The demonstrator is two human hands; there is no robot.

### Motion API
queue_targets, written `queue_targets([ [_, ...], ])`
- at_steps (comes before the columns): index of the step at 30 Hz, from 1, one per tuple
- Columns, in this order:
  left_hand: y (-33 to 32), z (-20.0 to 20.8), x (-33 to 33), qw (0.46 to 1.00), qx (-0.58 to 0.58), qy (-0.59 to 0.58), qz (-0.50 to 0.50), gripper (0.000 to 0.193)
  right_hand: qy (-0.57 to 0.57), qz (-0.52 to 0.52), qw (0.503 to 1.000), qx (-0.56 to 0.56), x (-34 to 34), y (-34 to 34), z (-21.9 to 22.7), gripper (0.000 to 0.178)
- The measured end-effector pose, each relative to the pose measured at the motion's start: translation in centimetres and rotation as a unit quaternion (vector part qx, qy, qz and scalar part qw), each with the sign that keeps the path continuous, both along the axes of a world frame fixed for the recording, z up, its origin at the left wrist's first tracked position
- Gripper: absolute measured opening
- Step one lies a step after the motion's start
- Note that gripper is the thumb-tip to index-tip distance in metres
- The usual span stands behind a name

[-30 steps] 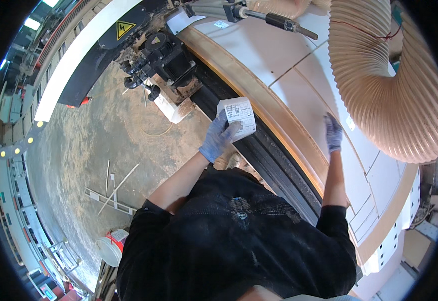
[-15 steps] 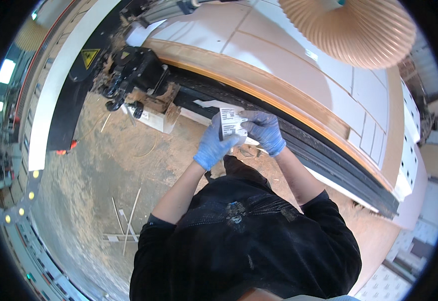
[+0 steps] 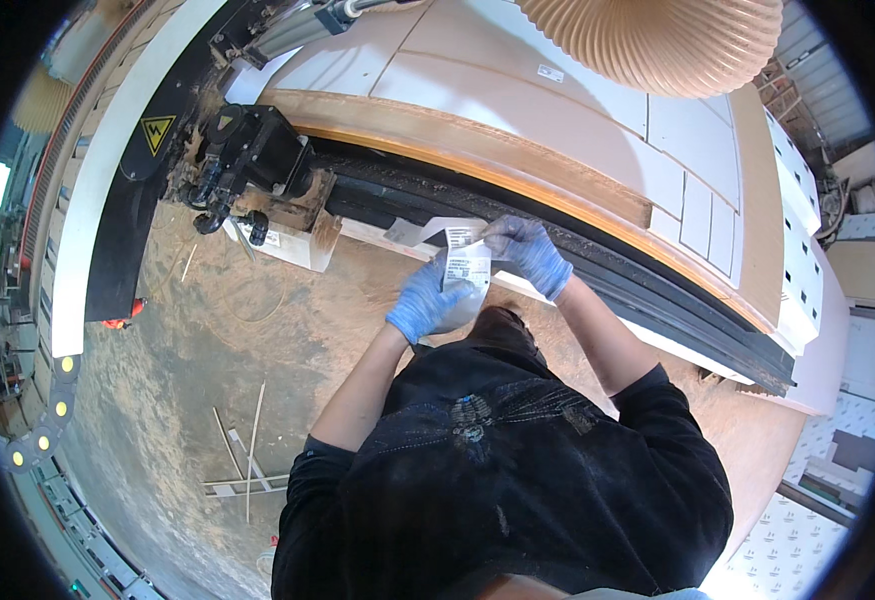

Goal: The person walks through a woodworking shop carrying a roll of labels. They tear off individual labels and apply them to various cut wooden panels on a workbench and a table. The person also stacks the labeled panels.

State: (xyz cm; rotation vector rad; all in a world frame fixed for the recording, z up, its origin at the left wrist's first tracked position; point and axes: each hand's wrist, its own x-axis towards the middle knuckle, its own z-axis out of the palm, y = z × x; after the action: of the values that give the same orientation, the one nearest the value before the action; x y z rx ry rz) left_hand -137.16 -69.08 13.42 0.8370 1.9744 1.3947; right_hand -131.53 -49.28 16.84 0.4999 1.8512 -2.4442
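Note:
Between my hands is a strip of white printed labels [image 3: 468, 268], partly curled, with a pale backing tail running off toward the machine's edge. My left hand [image 3: 423, 302], in a blue glove, grips the strip's left side with the thumb across its front. My right hand [image 3: 531, 256], gloved in blue with darkened fingertips, pinches the upper right edge of the strip. The palm-side fingers of my left hand are hidden behind the labels.
A machine bed ahead carries white cut panels [image 3: 517, 130], one bearing a small label [image 3: 550, 73]. A ribbed hose [image 3: 667, 40] hangs above it. Left stands a black motor unit [image 3: 262, 150]. Thin offcut strips [image 3: 249, 460] lie on the dusty floor.
The strip has shifted between my hands, and a longer piece now hangs below my right fingers. The whole view has moved slightly, with the machine bed appearing further left.

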Motion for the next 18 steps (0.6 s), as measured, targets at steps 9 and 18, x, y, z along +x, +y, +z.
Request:
queue_targets([
  [9,7.6,-1.3,1.3,0.986,0.104,-0.013,0.128,0.047,0.112,-0.325,0.84,0.42,-6.0,24.9,-4.7,0.014],
  [18,10.3,1.9,3.8,0.94,0.214,-0.097,0.247,0.046,-0.011,0.067,0.551,0.832,-8.3,30.7,-9.8,0.068],
])
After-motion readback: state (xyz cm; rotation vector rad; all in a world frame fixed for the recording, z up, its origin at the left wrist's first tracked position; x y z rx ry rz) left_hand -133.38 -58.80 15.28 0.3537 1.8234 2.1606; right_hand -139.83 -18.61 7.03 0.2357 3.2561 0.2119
